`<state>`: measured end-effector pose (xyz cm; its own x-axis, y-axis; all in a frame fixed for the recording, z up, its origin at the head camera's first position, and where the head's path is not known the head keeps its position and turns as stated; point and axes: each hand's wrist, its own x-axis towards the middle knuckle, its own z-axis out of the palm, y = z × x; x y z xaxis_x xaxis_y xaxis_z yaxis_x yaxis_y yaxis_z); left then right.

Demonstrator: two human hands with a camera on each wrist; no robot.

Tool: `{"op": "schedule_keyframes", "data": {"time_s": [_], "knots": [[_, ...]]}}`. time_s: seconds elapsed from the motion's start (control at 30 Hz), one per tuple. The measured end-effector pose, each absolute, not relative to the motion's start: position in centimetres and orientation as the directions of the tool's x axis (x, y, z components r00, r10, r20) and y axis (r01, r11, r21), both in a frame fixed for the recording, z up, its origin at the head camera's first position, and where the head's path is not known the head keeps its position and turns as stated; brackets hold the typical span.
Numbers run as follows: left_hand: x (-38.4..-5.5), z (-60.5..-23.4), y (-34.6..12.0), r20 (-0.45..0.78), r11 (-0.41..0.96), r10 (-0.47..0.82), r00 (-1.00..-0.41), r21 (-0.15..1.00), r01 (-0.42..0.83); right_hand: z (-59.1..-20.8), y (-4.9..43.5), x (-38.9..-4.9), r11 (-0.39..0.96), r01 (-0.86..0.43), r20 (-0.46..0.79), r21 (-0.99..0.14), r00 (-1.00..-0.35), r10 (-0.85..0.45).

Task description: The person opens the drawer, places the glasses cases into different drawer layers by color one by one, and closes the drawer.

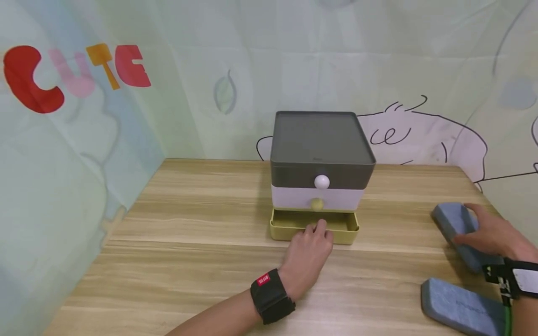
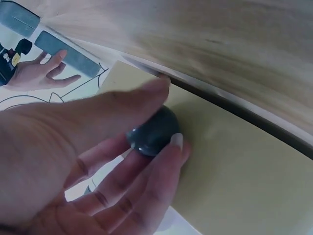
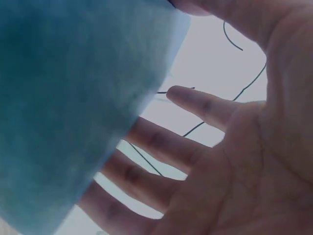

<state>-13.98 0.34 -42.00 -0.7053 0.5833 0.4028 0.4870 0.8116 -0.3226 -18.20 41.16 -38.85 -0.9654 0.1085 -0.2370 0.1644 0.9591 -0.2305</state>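
My left hand (image 1: 307, 256) is at the front of the yellow bottom drawer (image 1: 286, 233), which stands pulled out from a small three-tier drawer box (image 1: 323, 135). Thumb and fingertips pinch the drawer's round dark knob (image 2: 156, 132), seen in the left wrist view. At the right of the table, my right hand (image 1: 498, 235) is spread at a blue-grey oblong case (image 1: 449, 214). Its fingers are nearly straight, and in the right wrist view their tips pass behind the case (image 3: 83, 98). The thumb is near the case's edge there.
A second blue-grey case (image 1: 462, 305) lies nearer the front right. Above the yellow drawer are a pale lilac drawer (image 1: 290, 198) with a yellow knob (image 1: 317, 204) and a dark grey drawer (image 1: 292, 175) with a white knob (image 1: 322, 182). A printed cloth (image 1: 235, 46) hangs behind the wooden table (image 1: 201, 210).
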Motion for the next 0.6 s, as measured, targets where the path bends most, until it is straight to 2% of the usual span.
{"op": "schedule_keyframes", "data": {"time_s": [0.17, 0.6], "knots": [[-13.9, -42.0, 0.4, 0.385, 0.808, 0.588, -0.711, -0.32, 0.495, -38.4, 40.5, -18.2, 0.942, 0.226, -0.204, -0.25, -0.963, 0.177], [-13.7, -41.9, 0.4, 0.396, 0.81, 0.585, -0.707, -0.316, 0.494, -36.9, 38.7, -18.1, 0.939, 0.189, -0.039, -0.287, -0.982, 0.186]]}}
